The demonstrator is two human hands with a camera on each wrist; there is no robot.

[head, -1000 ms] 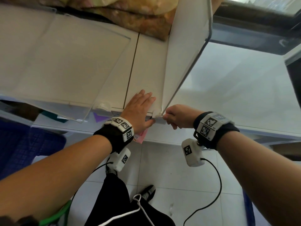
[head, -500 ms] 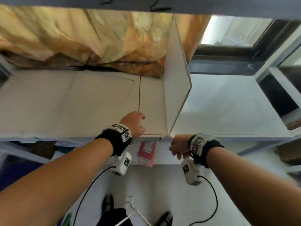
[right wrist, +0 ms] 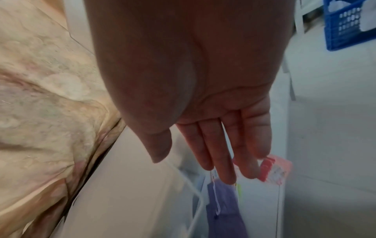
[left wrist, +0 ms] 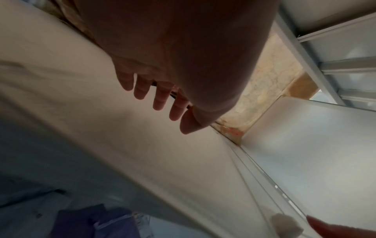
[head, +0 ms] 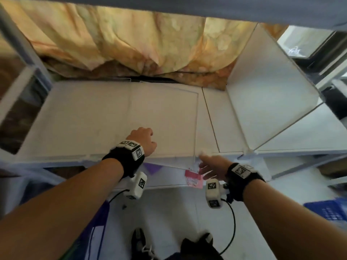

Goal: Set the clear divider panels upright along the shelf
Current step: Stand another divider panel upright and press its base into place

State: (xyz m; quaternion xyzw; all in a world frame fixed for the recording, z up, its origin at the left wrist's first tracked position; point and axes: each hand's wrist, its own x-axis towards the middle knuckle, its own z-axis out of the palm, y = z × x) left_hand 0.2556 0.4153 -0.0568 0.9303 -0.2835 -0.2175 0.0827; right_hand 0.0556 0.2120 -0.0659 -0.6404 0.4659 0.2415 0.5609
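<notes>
One clear divider panel (head: 268, 94) stands upright on the white shelf (head: 75, 117) at the right, its front foot in a small white clip (head: 249, 152). A second clear panel (head: 161, 119) lies flat on the shelf, its front corner jutting over the edge. My left hand (head: 144, 139) hovers over this flat panel, fingers (left wrist: 158, 99) hanging loosely toward it and holding nothing. My right hand (head: 210, 166) is just below the shelf's front edge with straight fingers (right wrist: 223, 153), its index tip close to the flat panel's near right corner and the white clip (left wrist: 284, 225) there.
A yellow patterned cloth (head: 131, 44) hangs behind the shelf, and another shelf board (head: 169, 6) runs close overhead. On the lower shelf lie a pink packet (head: 194, 180) and a purple item (head: 152, 167). A blue crate (head: 326, 209) stands on the floor at the right.
My right hand has left the upright panel's base, opened and moved left to the flat panel's corner. My left hand has shifted left over the flat panel. The upright panel stays standing.
</notes>
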